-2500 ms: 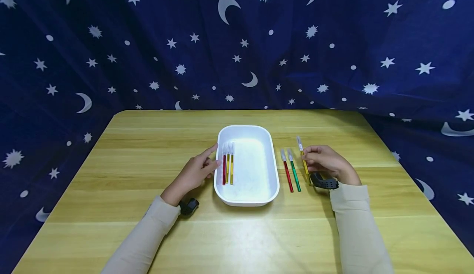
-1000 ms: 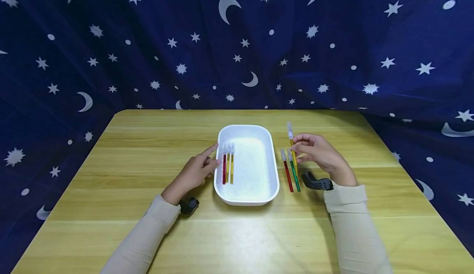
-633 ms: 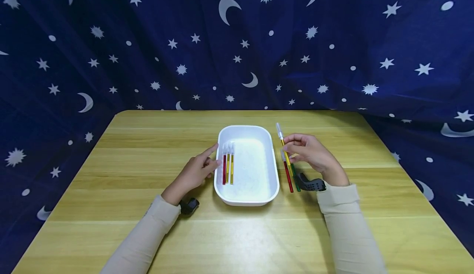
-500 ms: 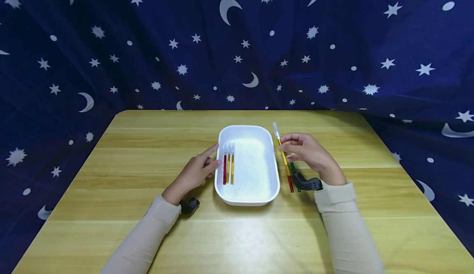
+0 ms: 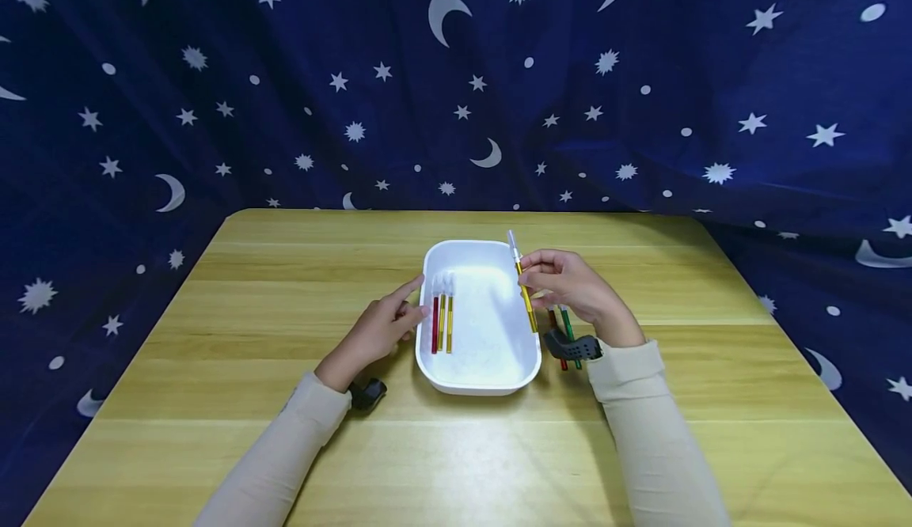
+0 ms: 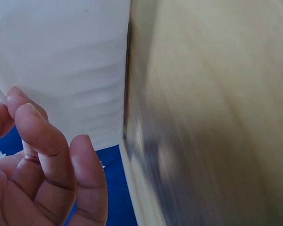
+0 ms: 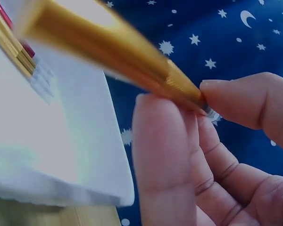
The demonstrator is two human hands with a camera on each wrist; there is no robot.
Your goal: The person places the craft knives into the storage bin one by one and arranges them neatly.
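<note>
A gold craft knife [image 5: 526,290] with a clear cap hangs over the right rim of the white tray [image 5: 480,389], tilted, cap end away from me. My right hand [image 5: 566,282] pinches its handle between thumb and fingers. In the right wrist view the gold handle [image 7: 108,47] points toward the camera. At the tray's left rim, my left hand [image 5: 374,333] rests its index finger and thumb, the other fingers loosely bent outside the wall. Inside the tray, along its left side, lie a red craft knife [image 5: 435,325] and two gold ones [image 5: 450,325], side by side.
On the wooden table [image 5: 470,460], right of the tray, lie a red craft knife [image 5: 564,365] and a green one [image 5: 567,321], partly hidden under my right wrist and its black camera [image 5: 572,346]. A dark blue curtain [image 5: 399,28] with stars and moons stands behind.
My right hand has lifted the gold craft knife from beside the red and green ones and carried it left to the tray's right rim. My left hand has stayed at the left rim.
</note>
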